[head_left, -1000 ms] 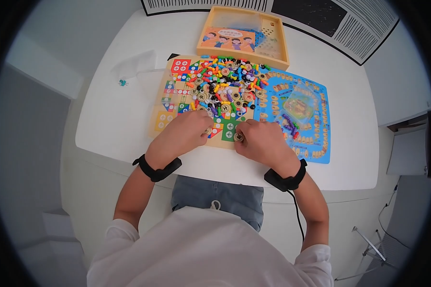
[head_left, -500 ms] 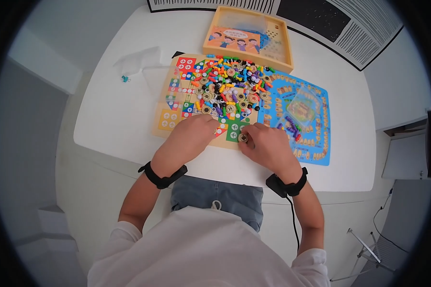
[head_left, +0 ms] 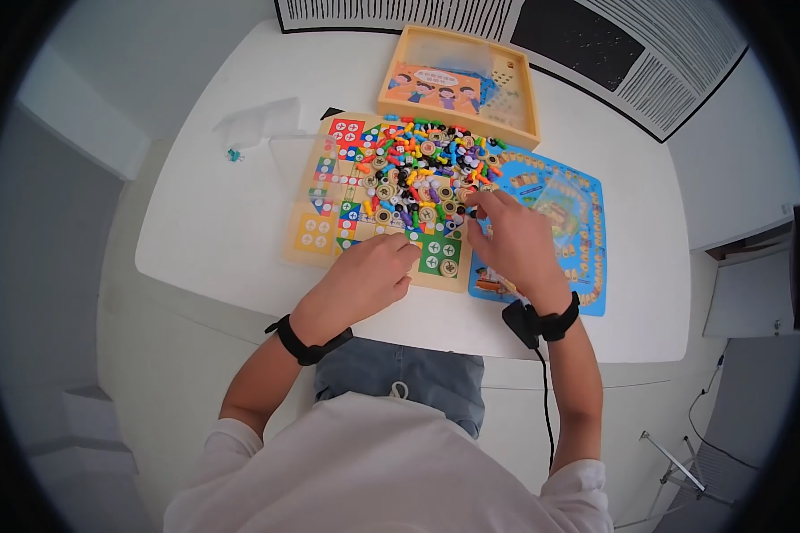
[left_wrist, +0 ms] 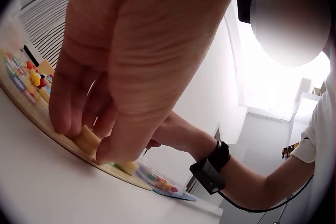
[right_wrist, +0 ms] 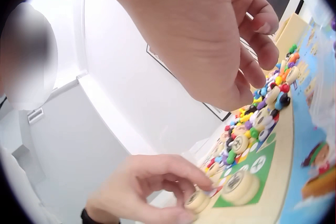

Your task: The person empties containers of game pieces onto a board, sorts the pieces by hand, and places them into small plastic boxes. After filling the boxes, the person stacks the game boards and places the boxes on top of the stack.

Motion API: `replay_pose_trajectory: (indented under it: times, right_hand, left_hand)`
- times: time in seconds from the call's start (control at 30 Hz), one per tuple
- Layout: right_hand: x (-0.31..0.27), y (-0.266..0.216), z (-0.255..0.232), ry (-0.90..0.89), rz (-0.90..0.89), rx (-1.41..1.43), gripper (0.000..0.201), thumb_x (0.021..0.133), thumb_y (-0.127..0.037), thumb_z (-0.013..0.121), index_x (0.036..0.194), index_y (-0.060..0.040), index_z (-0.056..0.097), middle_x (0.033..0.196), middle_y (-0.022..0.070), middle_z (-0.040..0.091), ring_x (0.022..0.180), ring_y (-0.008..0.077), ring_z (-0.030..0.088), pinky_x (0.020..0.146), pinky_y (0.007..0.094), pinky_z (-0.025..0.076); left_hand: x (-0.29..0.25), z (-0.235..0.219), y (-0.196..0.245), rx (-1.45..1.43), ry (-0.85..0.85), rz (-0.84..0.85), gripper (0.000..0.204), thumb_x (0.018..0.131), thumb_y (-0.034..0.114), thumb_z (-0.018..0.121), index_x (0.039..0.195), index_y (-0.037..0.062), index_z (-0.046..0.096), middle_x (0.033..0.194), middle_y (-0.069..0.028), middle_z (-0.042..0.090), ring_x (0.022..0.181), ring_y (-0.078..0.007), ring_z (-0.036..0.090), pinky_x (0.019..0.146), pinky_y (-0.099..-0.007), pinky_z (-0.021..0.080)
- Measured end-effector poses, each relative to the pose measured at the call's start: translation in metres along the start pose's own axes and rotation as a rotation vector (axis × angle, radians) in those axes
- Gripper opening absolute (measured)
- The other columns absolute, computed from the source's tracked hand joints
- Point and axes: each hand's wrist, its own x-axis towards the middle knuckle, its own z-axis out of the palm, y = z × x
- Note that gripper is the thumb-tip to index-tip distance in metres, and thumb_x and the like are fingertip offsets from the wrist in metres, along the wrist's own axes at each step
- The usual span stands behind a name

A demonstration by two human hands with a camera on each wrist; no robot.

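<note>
My left hand (head_left: 360,280) is low over the front of the ludo board (head_left: 316,233). Its thumb and fingers pinch a round wooden Chinese chess piece (right_wrist: 197,201) near the board's surface, also seen as a pale disc (left_wrist: 87,141) in the left wrist view. A second chess piece (head_left: 449,267) lies flat on the green corner, just right of that hand. My right hand (head_left: 520,240) reaches over the right edge of the mixed pile (head_left: 422,164) of pegs, beads and wooden discs. Its fingers are loosely bent, with nothing visible between them.
Behind the boards stands a wooden box (head_left: 533,107) holding an orange booklet (head_left: 431,89). To the right is a blue game board (head_left: 591,258) with a clear plastic bag (head_left: 560,209) on it. Clear plastic (head_left: 271,120) and a small teal clip (head_left: 234,155) lie at left.
My right hand has let go of a chess piece on the green corner and moved up and right to the pile. The left hand has shifted slightly toward me.
</note>
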Motion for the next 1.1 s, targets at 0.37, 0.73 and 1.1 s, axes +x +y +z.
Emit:
replay_pose_trajectory:
  times: [0.37,0.73,1.1]
  right_hand:
    - [0.036,0.020,0.026,-0.016,0.046,-0.139,0.019,0.095,-0.025,0.072,0.110,-0.0154,0.075,0.101,0.0088,0.071,0.080,0.0339,0.072,0.067,0.0448,0.059]
    - [0.025,0.018,0.029,0.107,-0.081,-0.090,0.019,0.086,-0.023,0.074,0.102,-0.0122,0.075,0.094,0.0093,0.070,0.074,0.0321,0.073,0.061,0.0443,0.059]
    - [0.049,0.020,0.025,-0.042,-0.004,-0.136,0.020,0.085,-0.020,0.076,0.102,-0.0111,0.077,0.094,0.0083,0.075,0.081,0.0320,0.074,0.070,0.0443,0.059]
  left_hand:
    - [0.057,0.006,-0.004,0.224,0.176,-0.072,0.030,0.083,0.018,0.076,0.111,0.0074,0.069,0.104,-0.0068,0.065,0.094,-0.0261,0.071,0.070,-0.0423,0.058]
    - [0.072,0.016,-0.009,0.279,0.106,-0.125,0.023,0.083,0.016,0.077,0.102,0.0044,0.069,0.100,-0.0102,0.066,0.095,-0.0278,0.071,0.072,-0.0426,0.058]
    - [0.036,-0.007,0.004,0.060,0.159,-0.178,0.023,0.084,0.023,0.077,0.100,0.0072,0.072,0.096,-0.0072,0.071,0.093,-0.0286,0.071,0.076,-0.0428,0.057]
